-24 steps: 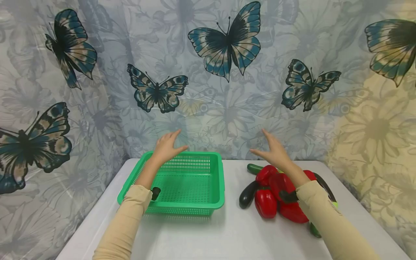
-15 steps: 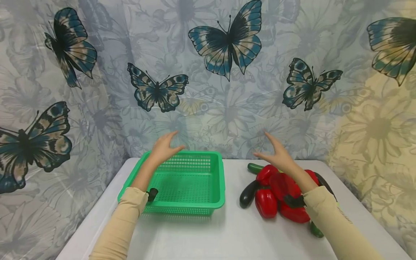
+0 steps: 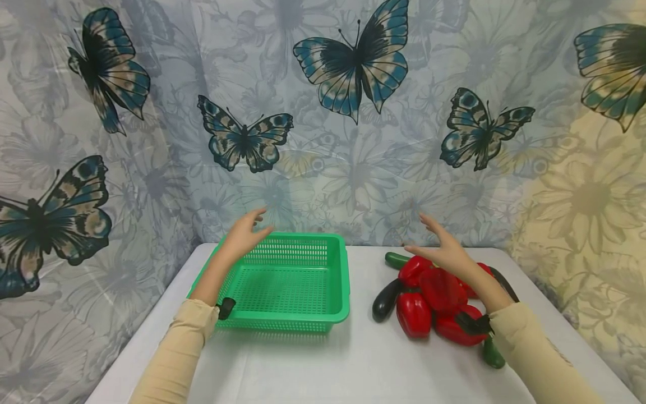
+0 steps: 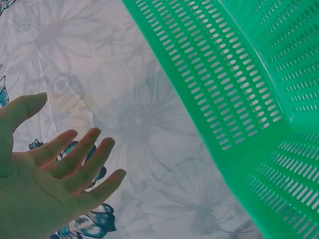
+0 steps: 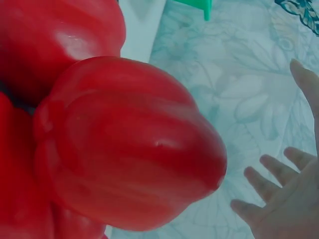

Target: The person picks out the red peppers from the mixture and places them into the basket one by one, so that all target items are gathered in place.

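Observation:
My left hand (image 3: 241,238) hovers over the left side of a green plastic basket (image 3: 345,280), fingers spread and holding nothing. The left wrist view shows its palm (image 4: 40,199) beside the slotted basket wall (image 4: 209,74). My right hand (image 3: 444,249) hangs in the air above a pile of vegetables, its thumb and fingers apart with nothing between them. Under it lie several red bell peppers (image 3: 414,315), a dark eggplant (image 3: 387,300) and a green cucumber (image 3: 396,260). In the right wrist view a large red pepper (image 5: 134,144) is close to the camera, apart from the fingers (image 5: 261,184).
A white table (image 3: 303,370) carries the basket on the left and the vegetables on the right. Another green vegetable (image 3: 492,353) and a long dark one (image 3: 503,283) lie partly behind the right arm. Butterfly-patterned cloth (image 3: 353,185) hangs behind and at both sides.
Both hands have drawn apart and slightly lower, the left one leftward and the right one rightward. Basket and vegetables stay in place; the view has tilted slightly.

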The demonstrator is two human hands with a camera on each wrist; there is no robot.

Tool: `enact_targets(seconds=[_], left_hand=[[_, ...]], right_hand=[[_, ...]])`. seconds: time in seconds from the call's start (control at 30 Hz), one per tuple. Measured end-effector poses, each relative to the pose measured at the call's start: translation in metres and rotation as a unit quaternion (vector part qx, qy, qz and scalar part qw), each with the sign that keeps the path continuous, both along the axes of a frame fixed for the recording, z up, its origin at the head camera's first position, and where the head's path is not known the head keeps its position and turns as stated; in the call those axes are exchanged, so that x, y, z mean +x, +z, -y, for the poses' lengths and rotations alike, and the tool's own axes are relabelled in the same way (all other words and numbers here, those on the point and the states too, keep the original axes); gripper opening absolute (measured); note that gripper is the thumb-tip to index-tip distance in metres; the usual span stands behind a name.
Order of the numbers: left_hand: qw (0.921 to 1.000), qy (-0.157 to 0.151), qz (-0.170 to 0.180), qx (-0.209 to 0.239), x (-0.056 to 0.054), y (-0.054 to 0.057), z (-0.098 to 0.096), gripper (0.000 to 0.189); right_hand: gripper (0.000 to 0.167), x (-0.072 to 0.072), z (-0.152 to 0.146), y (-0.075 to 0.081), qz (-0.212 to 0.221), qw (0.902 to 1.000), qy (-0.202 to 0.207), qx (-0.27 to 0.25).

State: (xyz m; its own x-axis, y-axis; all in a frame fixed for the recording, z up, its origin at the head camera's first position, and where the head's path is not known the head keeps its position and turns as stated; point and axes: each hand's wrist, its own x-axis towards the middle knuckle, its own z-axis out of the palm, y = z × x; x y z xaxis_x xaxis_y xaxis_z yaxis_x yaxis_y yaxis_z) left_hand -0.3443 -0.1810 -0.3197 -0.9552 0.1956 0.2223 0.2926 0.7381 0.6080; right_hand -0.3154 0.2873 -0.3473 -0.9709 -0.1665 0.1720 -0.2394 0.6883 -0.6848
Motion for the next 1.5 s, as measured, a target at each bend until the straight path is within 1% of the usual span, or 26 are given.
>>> enact_targets(seconds=[0.17, 0.33, 0.47, 0.67, 0.73, 0.93, 1.17, 1.3, 1.43, 1.5], left_hand=[[1.0000, 0.004, -0.002, 0.001, 0.003, -0.003, 0.008, 0.060], [0.9999, 0.014, 0.003, 0.001, 0.007, -0.005, 0.017, 0.058], [0.9998, 0.019, 0.007, -0.003, 0.009, -0.004, 0.024, 0.057], [0.9989, 0.032, 0.032, 0.011, 0.015, -0.003, 0.038, 0.058], [0.9988, 0.037, 0.032, 0.010, 0.017, -0.003, 0.043, 0.059], [0.9991, 0.039, 0.014, -0.003, 0.022, -0.004, 0.055, 0.056], [0.9991, 0.041, 0.011, 0.010, 0.027, -0.008, 0.067, 0.044], [0.9984, 0.057, 0.009, 0.002, 0.030, -0.011, 0.075, 0.041], [0.9973, 0.073, 0.000, -0.003, 0.031, -0.015, 0.082, 0.039], [0.9967, 0.081, 0.004, 0.004, 0.031, -0.018, 0.086, 0.040]], right_hand=[[0.096, 0.007, -0.005, -0.002, -0.010, 0.9998, 0.009, -0.012], [0.090, 0.013, -0.011, -0.006, -0.029, 0.9988, 0.033, -0.020], [0.087, 0.018, -0.017, -0.009, -0.038, 0.9981, 0.044, -0.020], [0.083, 0.022, -0.027, -0.013, -0.027, 0.9967, 0.067, -0.037], [0.081, 0.023, -0.030, -0.015, -0.023, 0.9961, 0.074, -0.043], [0.078, 0.028, -0.038, -0.019, -0.019, 0.9946, 0.091, -0.047], [0.078, 0.035, -0.043, -0.024, -0.015, 0.9953, 0.092, -0.025], [0.078, 0.038, -0.045, -0.026, -0.008, 0.9955, 0.092, -0.020], [0.078, 0.041, -0.047, -0.029, 0.008, 0.9954, 0.091, -0.029], [0.078, 0.043, -0.049, -0.031, 0.013, 0.9955, 0.090, -0.027]])
